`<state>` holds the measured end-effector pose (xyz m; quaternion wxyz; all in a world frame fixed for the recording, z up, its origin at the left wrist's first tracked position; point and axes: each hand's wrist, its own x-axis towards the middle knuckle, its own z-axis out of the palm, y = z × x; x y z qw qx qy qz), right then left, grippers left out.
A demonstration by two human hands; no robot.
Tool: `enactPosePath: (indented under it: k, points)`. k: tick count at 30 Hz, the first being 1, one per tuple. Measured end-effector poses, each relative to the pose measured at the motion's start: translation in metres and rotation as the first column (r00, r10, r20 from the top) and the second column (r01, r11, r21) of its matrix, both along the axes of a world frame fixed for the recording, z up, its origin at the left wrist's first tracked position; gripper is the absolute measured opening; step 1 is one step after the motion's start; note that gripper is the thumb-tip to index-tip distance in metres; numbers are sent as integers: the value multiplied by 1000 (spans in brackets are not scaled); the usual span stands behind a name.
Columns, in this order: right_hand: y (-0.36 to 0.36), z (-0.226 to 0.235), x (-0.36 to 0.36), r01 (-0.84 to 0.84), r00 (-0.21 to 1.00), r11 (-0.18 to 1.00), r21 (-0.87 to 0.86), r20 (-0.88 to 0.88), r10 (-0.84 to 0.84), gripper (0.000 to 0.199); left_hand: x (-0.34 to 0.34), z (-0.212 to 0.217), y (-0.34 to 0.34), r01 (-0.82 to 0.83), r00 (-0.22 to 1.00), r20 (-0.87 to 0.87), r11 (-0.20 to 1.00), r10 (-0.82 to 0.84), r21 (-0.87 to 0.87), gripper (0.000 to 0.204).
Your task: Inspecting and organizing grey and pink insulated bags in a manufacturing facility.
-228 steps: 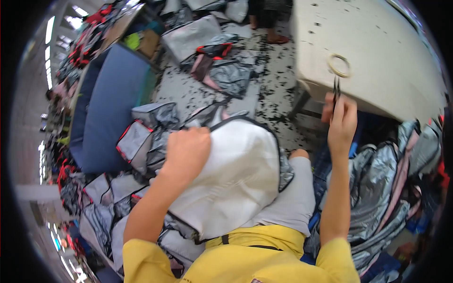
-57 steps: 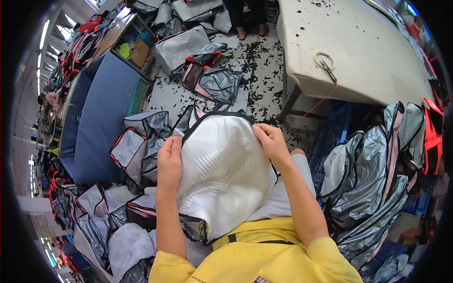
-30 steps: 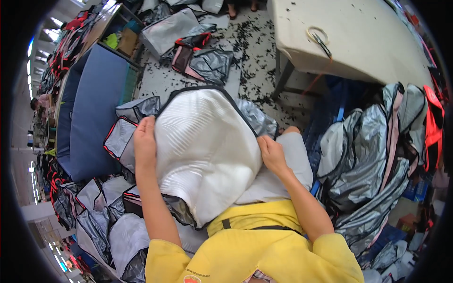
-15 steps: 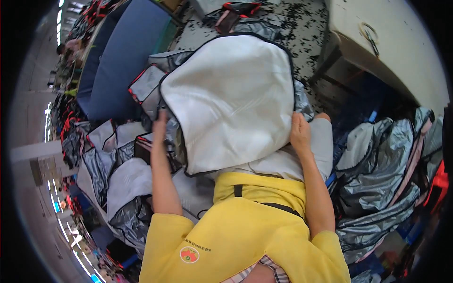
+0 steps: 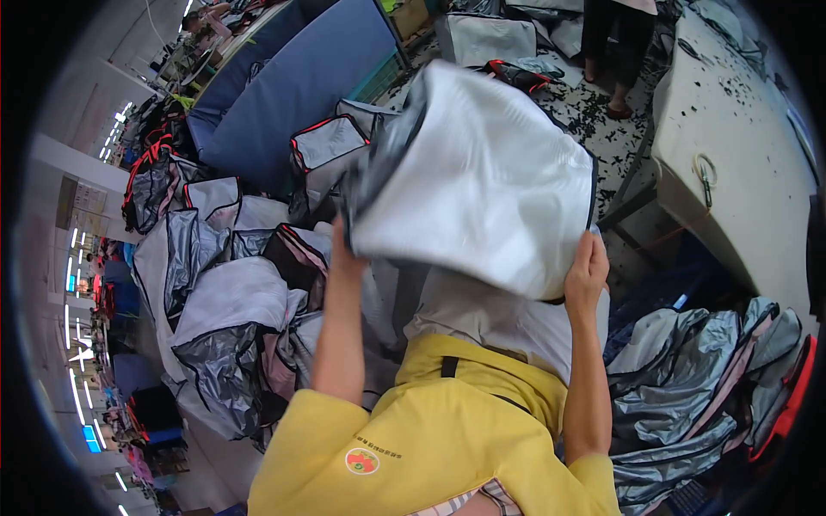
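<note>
A large silver-white padded fabric piece (image 5: 482,185) with black edging is held up over my lap. It looks like part of an insulated bag; its left side is folded back and blurred, showing darker grey. My right hand (image 5: 587,268) is closed on its right edge, low by the corner. At the lower left corner, my left hand (image 5: 346,245) is closed on the edge; motion smears it and the fabric partly hides its fingers.
Similar silver and grey bags (image 5: 232,301) lie heaped on my left, and another heap (image 5: 680,370) is on my right. A blue padded panel (image 5: 292,95) stands at the far left. The pale table (image 5: 731,163) is at right. Beyond, a person's legs (image 5: 615,52) stand among black scraps.
The fabric piece has swung up and tilted, its left side folding over. My left hand has moved from beside it onto its lower left corner. The view has shifted, bringing a person's legs into sight.
</note>
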<state>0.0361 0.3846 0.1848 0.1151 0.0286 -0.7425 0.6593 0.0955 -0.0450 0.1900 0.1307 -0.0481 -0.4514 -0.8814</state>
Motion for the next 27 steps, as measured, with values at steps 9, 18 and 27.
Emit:
enactPosePath:
  k: [9,18,27]
  points:
    - [-16,113,10,-115,936,750,-652,182,302,34,-70,340,108,-707,682,-411,402,605,-582,46]
    - [131,12,63,75,604,652,-755,554,572,34,-168,211,180,-696,681,-710,-458,-179,-552,50]
    - [178,-155,64,229,222,774,-591,805,550,41,-141,-23,220,11,998,-18,-414,67,-910,69]
